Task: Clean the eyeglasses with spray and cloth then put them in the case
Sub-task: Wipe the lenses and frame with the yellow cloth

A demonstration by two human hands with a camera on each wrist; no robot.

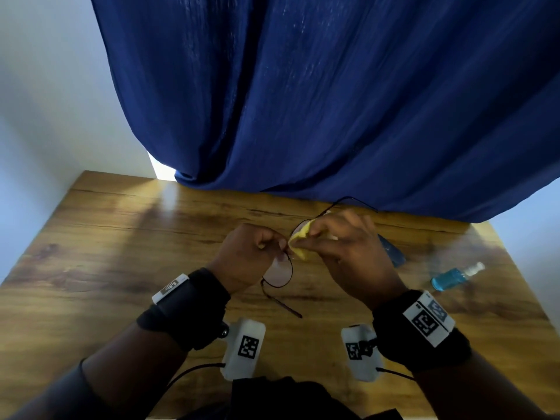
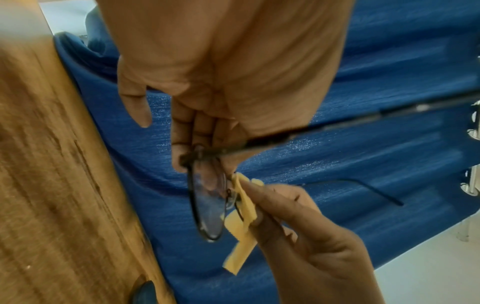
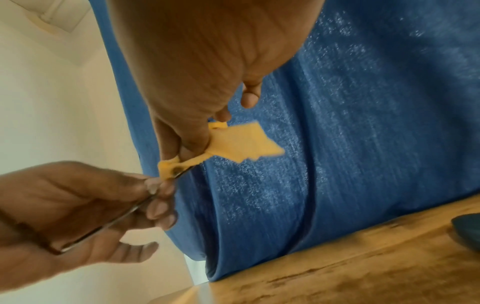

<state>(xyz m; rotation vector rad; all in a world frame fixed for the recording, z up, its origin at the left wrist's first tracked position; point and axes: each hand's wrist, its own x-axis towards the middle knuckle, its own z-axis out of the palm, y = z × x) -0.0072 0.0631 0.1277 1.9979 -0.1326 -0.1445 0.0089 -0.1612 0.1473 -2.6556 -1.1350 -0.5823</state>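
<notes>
Fingers [image 1: 266,237] of the left hand [image 1: 251,256] pinch the eyeglasses [image 1: 280,272] at the frame, held above the counter [image 1: 106,253]. Right hand [image 1: 348,247] pinches a yellow cloth [image 1: 298,241] folded over the far lens. Spray bottle [image 1: 454,276] lies on its side at the right; a dark blue case [image 1: 392,253] sits just behind the right hand.

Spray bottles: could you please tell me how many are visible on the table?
1: a blue spray bottle lies on its side on the table, right of the hands. Others may be hidden.
</notes>
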